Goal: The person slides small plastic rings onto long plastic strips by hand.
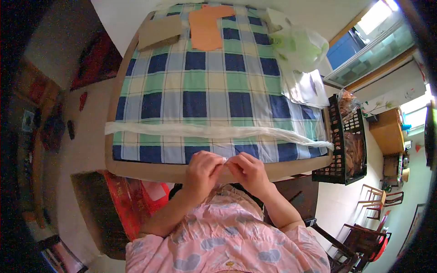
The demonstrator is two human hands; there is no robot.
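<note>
My left hand (203, 172) and my right hand (248, 171) meet at the near edge of the table. Both are closed, with thumbs and fingers pinched together around a small white piece (225, 159). Too little of this piece shows to tell its kind. Just beyond my fingers, a long, whitish, see-through strip (200, 131) lies bunched across the full width of the table. Its right end reaches the rim of a black crate. Under it is a checked cloth (196, 102) in blue, green and cream.
At the far side lie an orange shirt-shaped piece (205, 32) and a tan board (159, 32). Crumpled translucent plastic bags (298, 48) rest at the far right. The black plastic crate (335, 154) holding bagged things stands against the right edge. Wooden chairs (380, 200) are further right.
</note>
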